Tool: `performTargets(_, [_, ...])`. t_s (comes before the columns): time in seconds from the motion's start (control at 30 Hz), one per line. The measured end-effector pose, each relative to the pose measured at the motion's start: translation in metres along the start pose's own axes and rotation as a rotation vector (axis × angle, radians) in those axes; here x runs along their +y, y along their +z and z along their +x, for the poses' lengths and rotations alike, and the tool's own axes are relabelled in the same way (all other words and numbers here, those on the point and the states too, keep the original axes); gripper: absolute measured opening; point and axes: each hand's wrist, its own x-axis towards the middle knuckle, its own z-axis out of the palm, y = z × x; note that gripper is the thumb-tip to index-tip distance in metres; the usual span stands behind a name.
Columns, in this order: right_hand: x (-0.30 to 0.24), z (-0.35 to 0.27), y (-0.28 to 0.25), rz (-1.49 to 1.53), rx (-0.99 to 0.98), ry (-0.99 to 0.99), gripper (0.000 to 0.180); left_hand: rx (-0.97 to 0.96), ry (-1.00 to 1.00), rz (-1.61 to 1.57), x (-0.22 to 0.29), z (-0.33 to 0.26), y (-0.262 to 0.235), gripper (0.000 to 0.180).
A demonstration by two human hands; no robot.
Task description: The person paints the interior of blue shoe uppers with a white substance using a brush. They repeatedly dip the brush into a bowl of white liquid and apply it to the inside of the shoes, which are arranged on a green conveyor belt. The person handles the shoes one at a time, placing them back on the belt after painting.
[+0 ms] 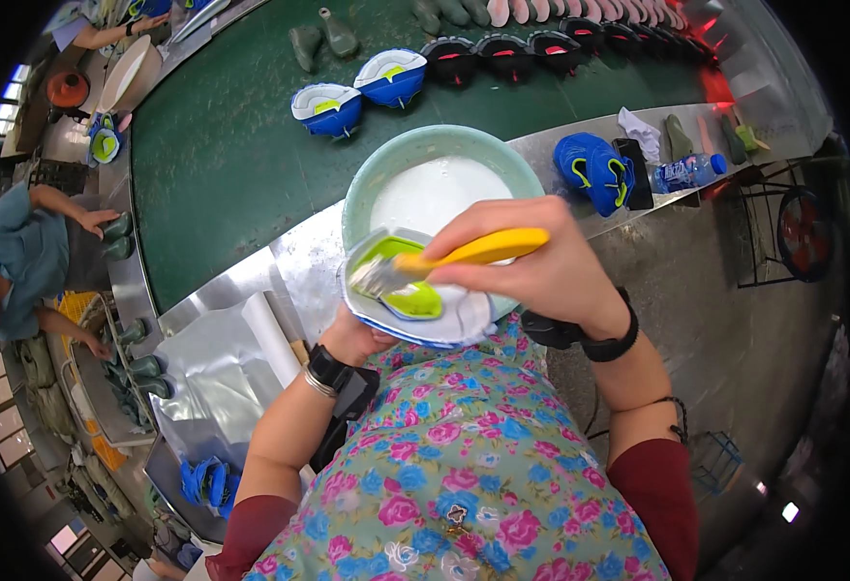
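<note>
Yellow plastic marks the brush handle (pixel 478 248) our right hand (pixel 531 266) clamps, its long axis running leftward to bristles on the shoe sole (pixel 415 300). Our left hand (pixel 352 339) cups that sole from beneath, just nearer us than the glue bowl (pixel 435 184). Beyond the bowl, blue shoes (pixel 357 92) ride the green belt (pixel 231 165).
</note>
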Motion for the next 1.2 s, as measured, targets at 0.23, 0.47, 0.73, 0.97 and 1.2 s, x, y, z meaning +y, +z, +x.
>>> performTargets(0.23, [0.023, -0.005, -0.011, -0.039, 0.153, 0.383, 0.009, -0.280, -0.192, 0.233, -0.010, 0.002, -0.025, 0.038])
performTargets(0.47, [0.022, -0.053, -0.023, 0.029, 0.401, 0.539, 0.012, -0.211, 0.302, 0.220, 0.067, -0.011, -0.068, 0.033])
performTargets(0.73, [0.025, -0.036, -0.026, 0.116, 0.545, 0.498, 0.009, 0.099, 1.081, 0.235, 0.223, 0.086, -0.141, 0.055])
performTargets(0.97, [0.033, -0.019, -0.039, 0.134, 0.559, 0.563, 0.009, 0.594, 0.804, 0.205, 0.267, 0.145, -0.207, 0.058])
performTargets(1.2, [0.053, 0.000, -0.053, 0.236, 0.567, 0.592, 0.008, 1.017, 1.497, 1.217, 0.337, 0.107, -0.124, 0.051])
